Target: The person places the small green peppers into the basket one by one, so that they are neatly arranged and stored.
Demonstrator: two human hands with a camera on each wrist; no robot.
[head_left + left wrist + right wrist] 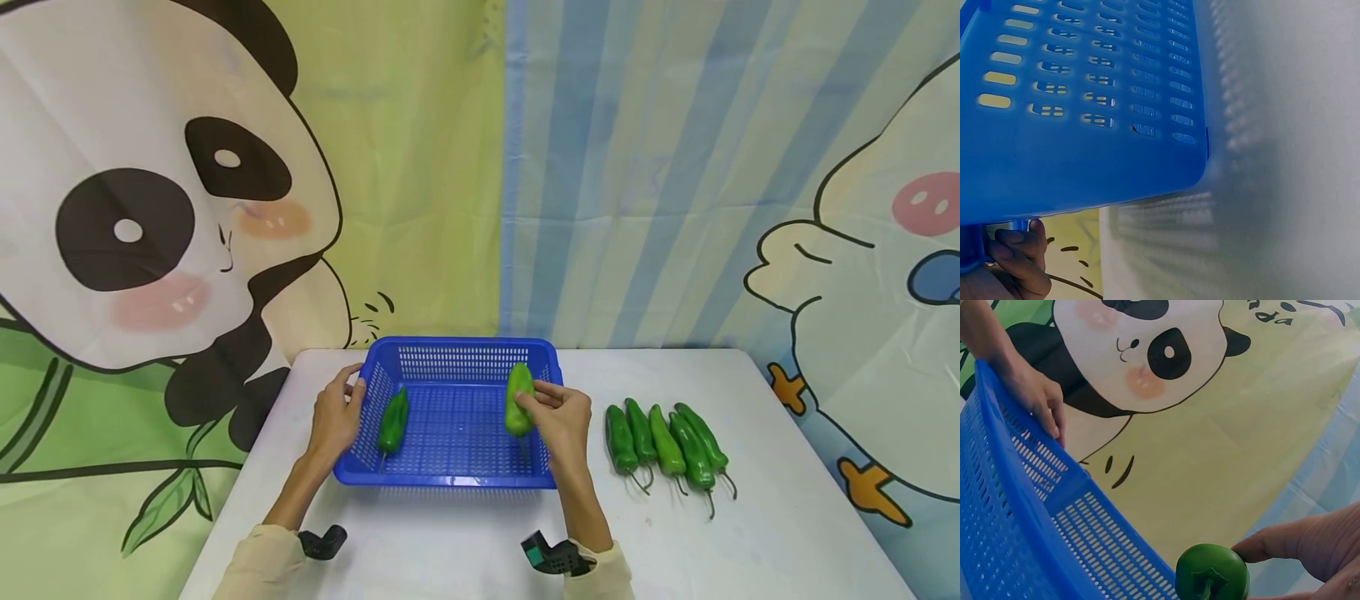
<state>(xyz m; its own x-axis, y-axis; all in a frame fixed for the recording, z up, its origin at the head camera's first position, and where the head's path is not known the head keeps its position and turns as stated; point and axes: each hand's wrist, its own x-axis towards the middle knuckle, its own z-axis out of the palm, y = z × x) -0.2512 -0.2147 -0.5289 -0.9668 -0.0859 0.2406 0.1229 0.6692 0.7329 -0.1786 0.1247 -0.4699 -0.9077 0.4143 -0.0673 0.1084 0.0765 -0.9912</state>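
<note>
Beige cloth is seen nearest, on the L sleeve & R sleeve, w/ a black device worn at each wrist, over a white counter. Past these, a blue plastic basket is gripped at its L rim by the left hand, fingers curled at the edge. By the right hand a light green pepper is pinched btwn thumb & fingers, gap narrowed to its width; it's held at the basket's R side, stem end nearer the person. Whether the basket floor is touched can't be told. Handling, prob.: light, firm-walled but hollow, so easily cracked if squeezed hard; skin looks glossy, so some slip is to be expected. Best taken round the thick body, not by the thin stem, which could be snapped. A darker pepper is laid in the basket's L side; five more peppers are lined up on the counter, R of the basket, stems toward the near edge. Farthest back, a printed curtain is hung, w/ a panda at L.
</note>
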